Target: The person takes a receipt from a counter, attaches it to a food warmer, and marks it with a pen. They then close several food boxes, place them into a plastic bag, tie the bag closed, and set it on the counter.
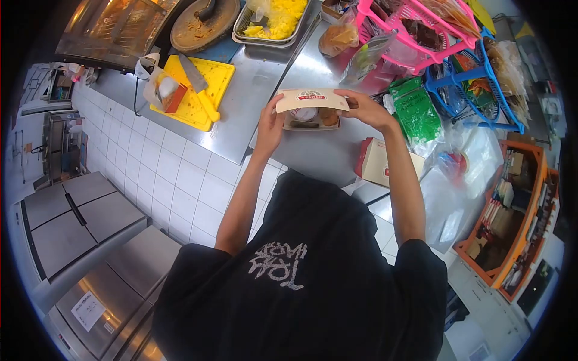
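In the head view, a cardboard takeaway box (312,102) with a printed red label sits on the steel counter in front of me, its lid bowed and partly raised. My left hand (271,125) grips the lid's left side. At the right corner of the lid, my right hand (365,110) pinches the edge between thumb and fingers. Under the lid, a round white wrapped item (304,113) lies beside a brown piece of food (329,116). Much of the box's inside is hidden by the lid.
Left on the counter, a knife (194,75) lies across a yellow cutting board (221,78). Behind are a round wooden block (203,30) and a tray of yellow food (283,21). To the right stand pink (421,57) and blue baskets (475,123), green packets (415,111) and another carton (391,163).
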Available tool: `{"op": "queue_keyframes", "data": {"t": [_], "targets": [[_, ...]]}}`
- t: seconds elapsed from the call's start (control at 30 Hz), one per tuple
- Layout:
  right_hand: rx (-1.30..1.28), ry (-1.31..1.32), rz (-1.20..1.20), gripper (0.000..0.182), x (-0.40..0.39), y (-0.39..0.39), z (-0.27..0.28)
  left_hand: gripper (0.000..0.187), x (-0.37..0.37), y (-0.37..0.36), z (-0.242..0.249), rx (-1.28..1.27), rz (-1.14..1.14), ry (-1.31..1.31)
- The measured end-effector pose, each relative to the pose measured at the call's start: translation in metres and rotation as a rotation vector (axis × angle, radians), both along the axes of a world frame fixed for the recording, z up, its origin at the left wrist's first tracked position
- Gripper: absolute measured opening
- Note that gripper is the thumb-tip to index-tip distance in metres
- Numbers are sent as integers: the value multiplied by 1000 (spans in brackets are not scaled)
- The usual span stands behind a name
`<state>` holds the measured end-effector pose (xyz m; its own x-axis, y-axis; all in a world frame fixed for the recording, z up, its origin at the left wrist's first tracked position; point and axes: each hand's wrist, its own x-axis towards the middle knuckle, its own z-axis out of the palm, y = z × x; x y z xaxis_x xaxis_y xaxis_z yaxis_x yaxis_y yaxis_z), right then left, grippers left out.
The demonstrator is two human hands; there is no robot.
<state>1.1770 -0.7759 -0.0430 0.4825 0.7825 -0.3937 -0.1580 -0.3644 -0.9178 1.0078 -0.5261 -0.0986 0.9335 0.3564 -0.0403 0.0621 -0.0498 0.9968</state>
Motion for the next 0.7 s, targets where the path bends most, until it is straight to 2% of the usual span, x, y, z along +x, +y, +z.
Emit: {"op": "queue_keyframes", "data": {"t": [0.13, 0.2, 0.23, 0.3, 0.43, 0.5, 0.63, 0.7], "targets": [[91, 80, 22, 76, -5, -11, -2, 43, -4, -7, 10, 27, -7, -99], [104, 205, 17, 76, -3, -13, -1, 45, -5, -6, 17, 299, 24, -46], [104, 203, 10, 76, -3, -12, 2, 45, -3, -3, 13, 298, 17, -48], [33, 208, -42, 73, -5, -9, 9, 46, 0, 4, 10, 119, 16, 40], [7, 225, -34, 68, -9, -9, 17, 46, -1, 16, 16, 17, -56, 245], [193, 187, 45, 60, -8, -12, -2, 46, -2, 15, 17, 134, -88, 54], [121, 278, 32, 50, -5, -15, -11, 47, -3, 32, 16, 230, -195, -27], [15, 142, -24, 41, -6, -9, -12, 49, -3, 48, 15, -70, -324, 83]]}}
